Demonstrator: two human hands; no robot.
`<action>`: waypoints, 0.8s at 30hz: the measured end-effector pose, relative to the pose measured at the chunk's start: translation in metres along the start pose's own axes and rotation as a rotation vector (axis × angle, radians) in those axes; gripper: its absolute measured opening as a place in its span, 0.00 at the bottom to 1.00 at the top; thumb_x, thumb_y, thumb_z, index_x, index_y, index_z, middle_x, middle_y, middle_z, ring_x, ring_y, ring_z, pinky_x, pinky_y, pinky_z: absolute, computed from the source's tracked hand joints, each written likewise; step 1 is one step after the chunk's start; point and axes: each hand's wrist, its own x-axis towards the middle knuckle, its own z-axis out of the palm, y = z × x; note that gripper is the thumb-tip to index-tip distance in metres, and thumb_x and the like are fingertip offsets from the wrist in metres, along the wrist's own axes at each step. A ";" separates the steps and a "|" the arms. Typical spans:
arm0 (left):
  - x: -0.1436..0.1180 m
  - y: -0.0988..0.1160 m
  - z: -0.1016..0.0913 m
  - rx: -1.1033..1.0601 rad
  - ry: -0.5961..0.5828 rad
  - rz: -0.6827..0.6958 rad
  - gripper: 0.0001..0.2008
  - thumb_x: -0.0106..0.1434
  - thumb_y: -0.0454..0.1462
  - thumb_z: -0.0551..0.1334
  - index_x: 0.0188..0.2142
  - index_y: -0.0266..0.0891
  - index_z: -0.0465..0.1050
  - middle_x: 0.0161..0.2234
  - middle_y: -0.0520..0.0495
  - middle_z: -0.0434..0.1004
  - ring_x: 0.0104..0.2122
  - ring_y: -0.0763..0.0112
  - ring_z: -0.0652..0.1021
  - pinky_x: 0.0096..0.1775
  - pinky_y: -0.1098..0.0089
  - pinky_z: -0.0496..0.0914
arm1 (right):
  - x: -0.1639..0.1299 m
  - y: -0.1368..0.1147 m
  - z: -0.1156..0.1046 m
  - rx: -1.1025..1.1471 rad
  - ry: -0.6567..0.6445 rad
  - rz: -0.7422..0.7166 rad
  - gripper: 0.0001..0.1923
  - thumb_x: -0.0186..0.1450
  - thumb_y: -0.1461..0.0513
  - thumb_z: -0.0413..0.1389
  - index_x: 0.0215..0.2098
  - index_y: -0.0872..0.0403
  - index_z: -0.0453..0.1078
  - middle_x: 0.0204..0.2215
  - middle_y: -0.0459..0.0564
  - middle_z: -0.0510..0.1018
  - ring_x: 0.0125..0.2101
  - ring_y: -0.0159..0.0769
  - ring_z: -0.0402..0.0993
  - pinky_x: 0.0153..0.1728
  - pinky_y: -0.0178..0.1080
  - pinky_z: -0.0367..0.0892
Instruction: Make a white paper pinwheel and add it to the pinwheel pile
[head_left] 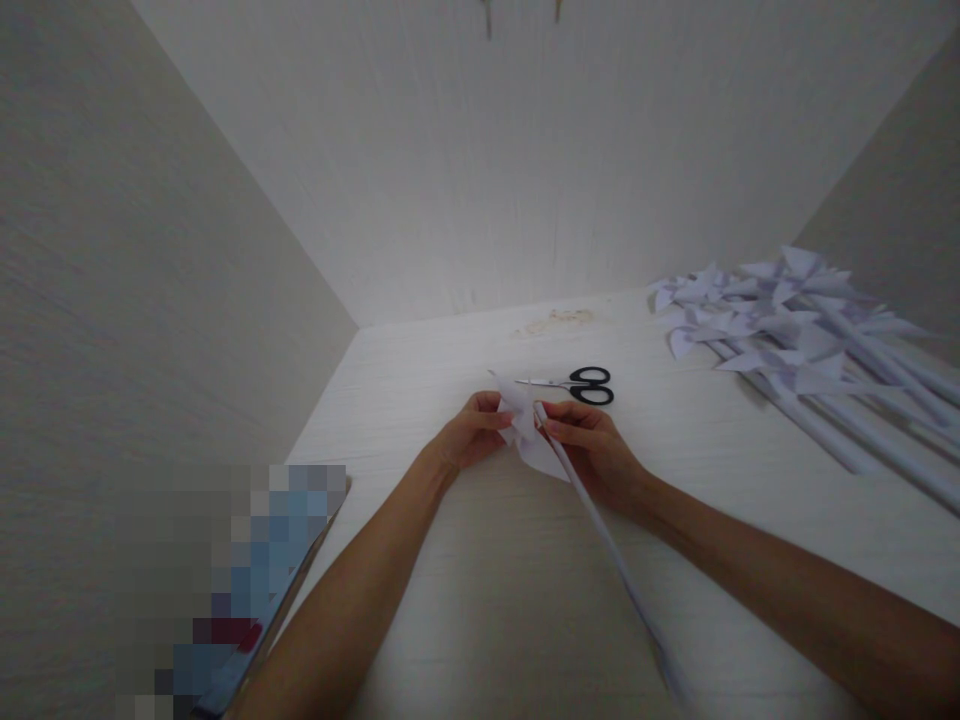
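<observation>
My left hand (480, 428) pinches a folded white paper pinwheel (531, 440) near the middle of the table. In my right hand (589, 445) is the upper end of a thin rolled paper stick (600, 530), held against the pinwheel's centre. The stick slants down toward the lower right, its far end blurred. Whether the two pieces are joined cannot be made out between the fingertips. Just beyond my hands lies a pair of scissors (591, 385) with black handles, its blades pointing left and partly behind the paper.
Several finished paper pinwheels on sticks (787, 320) are piled at the right of the white table (420, 360). Small pale brownish bits (562, 320) lie near the back wall. A pixelated blue patch (277, 560) covers something at the left edge. Walls enclose the table behind and at both sides.
</observation>
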 end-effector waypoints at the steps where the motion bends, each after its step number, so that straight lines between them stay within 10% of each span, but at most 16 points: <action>1: 0.000 0.000 0.000 -0.001 0.003 0.002 0.11 0.39 0.35 0.68 0.25 0.32 0.74 0.23 0.45 0.76 0.25 0.69 0.75 0.34 0.68 0.66 | 0.000 0.000 0.000 0.001 0.002 -0.001 0.08 0.40 0.66 0.64 0.21 0.53 0.74 0.21 0.43 0.77 0.23 0.28 0.69 0.30 0.35 0.61; 24: 0.001 0.002 0.004 0.003 0.011 0.004 0.09 0.39 0.34 0.67 0.23 0.33 0.74 0.23 0.46 0.76 0.24 0.71 0.74 0.32 0.69 0.66 | 0.000 0.001 0.000 -0.005 0.015 -0.021 0.07 0.41 0.67 0.63 0.20 0.53 0.73 0.22 0.43 0.77 0.24 0.28 0.69 0.32 0.36 0.62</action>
